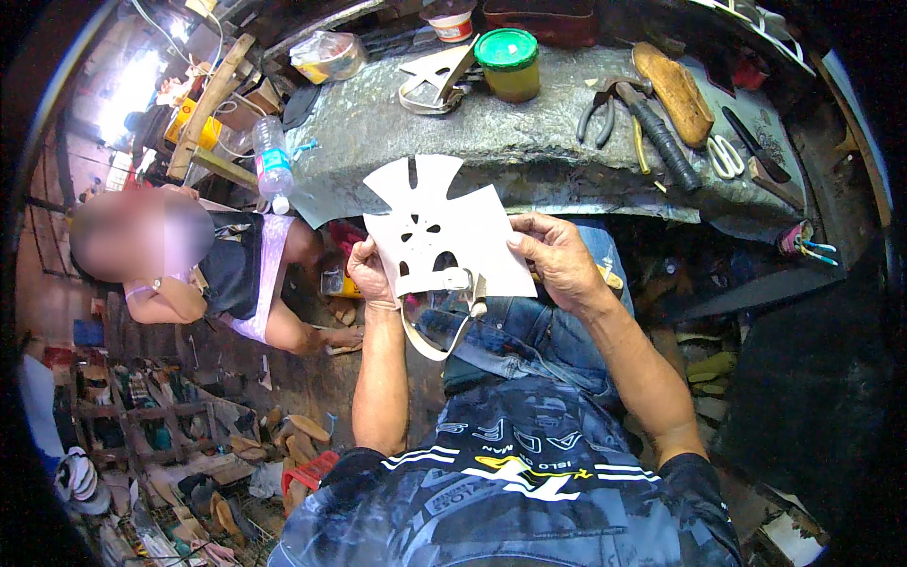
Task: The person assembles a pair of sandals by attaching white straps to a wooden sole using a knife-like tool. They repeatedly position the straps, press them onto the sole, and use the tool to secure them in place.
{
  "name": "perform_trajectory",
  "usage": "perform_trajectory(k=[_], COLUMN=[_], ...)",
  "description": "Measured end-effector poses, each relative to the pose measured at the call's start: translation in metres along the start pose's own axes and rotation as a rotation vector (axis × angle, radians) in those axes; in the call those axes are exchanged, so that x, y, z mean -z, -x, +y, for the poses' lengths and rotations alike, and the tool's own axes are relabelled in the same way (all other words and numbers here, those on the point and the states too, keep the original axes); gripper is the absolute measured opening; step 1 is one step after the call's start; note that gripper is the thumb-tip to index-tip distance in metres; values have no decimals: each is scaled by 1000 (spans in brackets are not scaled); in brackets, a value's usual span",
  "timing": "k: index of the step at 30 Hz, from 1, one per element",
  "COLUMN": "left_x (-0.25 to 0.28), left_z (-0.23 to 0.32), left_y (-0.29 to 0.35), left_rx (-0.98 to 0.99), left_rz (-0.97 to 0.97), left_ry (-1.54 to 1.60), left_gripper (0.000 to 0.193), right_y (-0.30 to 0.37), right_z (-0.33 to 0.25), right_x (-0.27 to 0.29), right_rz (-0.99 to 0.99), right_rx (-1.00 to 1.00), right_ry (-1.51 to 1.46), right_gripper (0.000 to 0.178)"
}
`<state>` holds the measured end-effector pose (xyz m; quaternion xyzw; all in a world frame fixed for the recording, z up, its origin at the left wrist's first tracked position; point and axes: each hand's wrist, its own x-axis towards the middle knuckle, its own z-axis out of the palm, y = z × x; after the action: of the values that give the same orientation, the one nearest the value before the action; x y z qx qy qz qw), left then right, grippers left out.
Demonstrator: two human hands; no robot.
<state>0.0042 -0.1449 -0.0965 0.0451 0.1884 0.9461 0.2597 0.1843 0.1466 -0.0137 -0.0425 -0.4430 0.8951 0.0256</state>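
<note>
A white sandal upper (pixel 487 236) with cut-out holes and a flared, slit top is held up over my lap. My left hand (pixel 370 276) pinches its left edge, thumb toward the front. At the right edge, my right hand (pixel 564 263) grips it between thumb and fingers. A thin ankle strap (pixel 425 349) with a buckle hangs in a loop below the upper. On the workbench (pixel 378 132) beyond lies a similar pale upper (pixel 439 80), beside a jar (pixel 508 66) with a green lid.
Pliers (pixel 597 118), a hammer (pixel 666 142), a wooden shoe last (pixel 673 93), scissors (pixel 726 157) and a knife (pixel 756 146) lie on the bench's right. A plastic bottle (pixel 273 161) stands at its left end. Another person (pixel 236 265) sits at left, near shoe lasts (pixel 304 430).
</note>
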Motion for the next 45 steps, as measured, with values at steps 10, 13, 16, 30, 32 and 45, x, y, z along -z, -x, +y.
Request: perform_trajectory(k=[10, 13, 16, 30, 32, 45], left_x=[-25, -30, -34, -85, -96, -67], left_z=[11, 15, 17, -15, -19, -2], left_y=[8, 11, 12, 58, 66, 76], left_rx=[53, 65, 112, 191, 227, 236], left_rz=[-44, -78, -106, -64, -28, -114], left_ry=[-143, -217, -258, -783, -727, 49], left_gripper=[39, 43, 46, 111, 125, 114], right_y=[-3, -3, -2, 10, 13, 86], right_z=[6, 7, 7, 9, 17, 10], right_x=[11, 8, 2, -68, -81, -52], right_rz=[9, 9, 13, 77, -39, -865], right_rx=[22, 17, 22, 485, 450, -99], right_ry=[-16, -28, -10, 989, 925, 635], right_gripper=[29, 28, 24, 27, 30, 72])
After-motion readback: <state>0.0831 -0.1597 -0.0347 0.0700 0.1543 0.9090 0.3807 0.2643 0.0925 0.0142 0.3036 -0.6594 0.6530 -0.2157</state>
